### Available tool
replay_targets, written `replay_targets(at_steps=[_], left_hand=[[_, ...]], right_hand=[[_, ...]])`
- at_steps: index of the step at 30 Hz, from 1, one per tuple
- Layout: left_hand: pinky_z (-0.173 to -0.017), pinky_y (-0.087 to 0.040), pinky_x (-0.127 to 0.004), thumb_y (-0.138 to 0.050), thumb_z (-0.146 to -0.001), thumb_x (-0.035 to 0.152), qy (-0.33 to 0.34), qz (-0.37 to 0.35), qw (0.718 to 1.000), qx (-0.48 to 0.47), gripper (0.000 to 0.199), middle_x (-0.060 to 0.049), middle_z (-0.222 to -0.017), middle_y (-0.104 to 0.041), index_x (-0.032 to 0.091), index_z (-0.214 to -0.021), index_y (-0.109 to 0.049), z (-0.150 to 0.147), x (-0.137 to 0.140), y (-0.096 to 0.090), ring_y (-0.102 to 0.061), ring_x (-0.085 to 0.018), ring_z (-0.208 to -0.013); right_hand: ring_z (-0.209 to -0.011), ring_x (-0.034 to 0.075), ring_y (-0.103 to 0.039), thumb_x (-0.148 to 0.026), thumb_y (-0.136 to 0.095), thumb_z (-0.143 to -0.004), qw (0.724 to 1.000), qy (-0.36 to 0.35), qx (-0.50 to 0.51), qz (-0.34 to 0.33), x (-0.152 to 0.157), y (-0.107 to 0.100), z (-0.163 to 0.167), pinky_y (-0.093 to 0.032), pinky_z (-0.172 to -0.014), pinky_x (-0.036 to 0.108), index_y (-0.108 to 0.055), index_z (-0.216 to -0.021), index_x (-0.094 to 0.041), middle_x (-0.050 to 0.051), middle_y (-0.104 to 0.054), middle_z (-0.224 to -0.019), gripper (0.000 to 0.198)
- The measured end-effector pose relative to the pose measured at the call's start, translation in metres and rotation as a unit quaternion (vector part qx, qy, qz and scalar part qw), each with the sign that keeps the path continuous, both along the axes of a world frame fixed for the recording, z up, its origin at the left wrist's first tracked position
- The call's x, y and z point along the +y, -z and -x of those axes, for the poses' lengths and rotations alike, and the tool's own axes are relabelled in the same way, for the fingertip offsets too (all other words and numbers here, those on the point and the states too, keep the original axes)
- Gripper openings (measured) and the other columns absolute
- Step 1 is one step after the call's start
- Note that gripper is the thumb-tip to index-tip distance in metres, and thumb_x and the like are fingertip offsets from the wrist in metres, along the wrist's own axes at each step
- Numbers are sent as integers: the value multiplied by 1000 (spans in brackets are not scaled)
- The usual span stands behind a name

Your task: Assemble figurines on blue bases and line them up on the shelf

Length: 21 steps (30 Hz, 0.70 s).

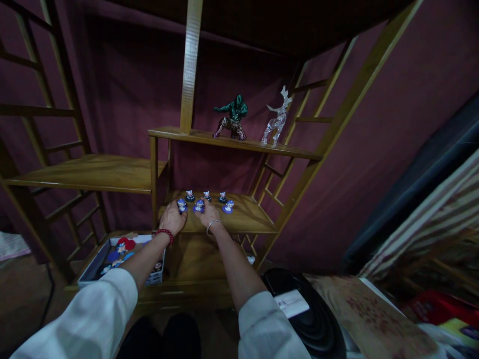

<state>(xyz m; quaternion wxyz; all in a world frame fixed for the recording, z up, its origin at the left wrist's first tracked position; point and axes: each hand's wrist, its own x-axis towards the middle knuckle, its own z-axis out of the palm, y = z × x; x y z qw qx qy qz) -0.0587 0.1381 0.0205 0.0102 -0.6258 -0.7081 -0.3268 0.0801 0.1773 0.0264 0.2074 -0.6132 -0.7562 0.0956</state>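
On the wooden shelf (245,219), small figurines stand in two rows. My left hand (172,218) has its fingers closed around the side of the front-left purple-based figurine (181,205). Close by, my right hand (208,215) grips the front-middle purple-based figurine (198,205), with its fingertips partly hidden. A third figurine on a purple base (228,206) stands right of my right hand, untouched. Behind them is a row of black-based figurines: a left one (189,195), a middle one (206,196) and a right one (223,197).
A box (87,273) of colourful figures sits at lower left. Above, a crouching green figure (236,112) and a clear deer figure (277,119) stand on a higher shelf (220,141). A black ridged object (318,324) bearing a white card (292,303) is at lower right.
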Motion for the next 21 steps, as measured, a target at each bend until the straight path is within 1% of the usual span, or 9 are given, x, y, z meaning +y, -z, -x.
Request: replay_targets(at_steps=[4, 14, 18, 21], left_hand=[[-83, -39, -30, -46, -73, 33, -8, 2, 1000, -6, 42, -13, -107, -54, 12, -109, -44, -1, -1, 0, -51, -23, -100], [-84, -39, -30, -46, -74, 30, -10, -8, 1000, -12, 43, -14, -107, -54, 10, -112, -42, -1, -1, 1, -51, -23, -101], [-85, -39, -29, -46, -74, 29, -4, -11, 1000, -16, 45, -16, -109, -54, 8, -113, -41, 0, -1, 0, -51, -23, -102], [-84, -39, -29, -45, -74, 28, -5, -7, 1000, -19, 42, -15, -108, -55, 8, -111, -43, 0, -1, -1, -51, -22, -101]], right_hand=[[-100, 18, -51, -37, -52, -72, 1000, -6, 26, -8, 0, 0, -1, -38, -83, 26, -29, -127, -26, 4, -56, -109, 61], [-101, 18, -51, -36, -50, -74, 1000, -6, -5, -5, -5, -4, 1, -38, -82, 26, -27, -129, -25, 5, -54, -112, 60], [-101, 19, -51, -36, -50, -74, 1000, -2, -1, 2, -4, -3, 2, -38, -82, 26, -28, -129, -24, 6, -54, -112, 61], [-102, 19, -50, -35, -50, -73, 1000, -6, 4, -6, -3, -2, 2, -38, -83, 26, -28, -129, -24, 6, -54, -112, 61]])
